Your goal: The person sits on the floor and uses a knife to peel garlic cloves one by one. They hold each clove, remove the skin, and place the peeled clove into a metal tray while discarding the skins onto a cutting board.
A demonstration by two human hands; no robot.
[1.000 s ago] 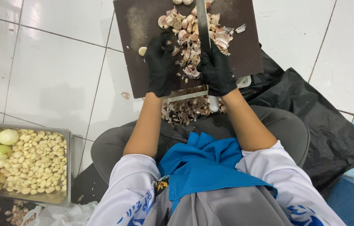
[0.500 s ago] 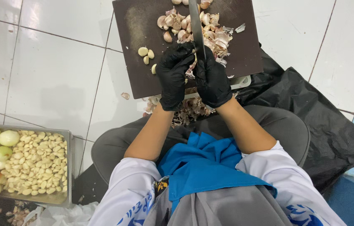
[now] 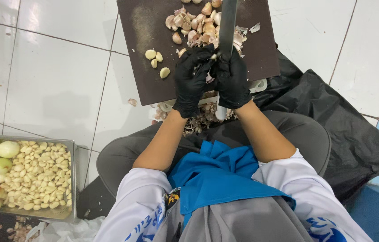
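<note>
Right hand (image 3: 233, 79) grips knife (image 3: 226, 27) | left hand (image 3: 192, 78) pinches garlic clove (image 3: 209, 79) — pale, papery

Bright, even light from overhead; soft glare on the white floor tiles (image 3: 50, 85). Shadows are faint and short. Sharp throughout, with slight wide-angle stretching at the edges.

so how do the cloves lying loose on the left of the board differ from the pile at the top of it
The loose cloves are smooth, pale and bare, while the pile is brownish, still in papery skin. The loose cloves are only a few, spread apart on the dark cutting board; the pile is many, heaped together with skin scraps. The pile lies by the knife blade in the right hand; the loose cloves lie clear of it. Both are garlic.
</note>
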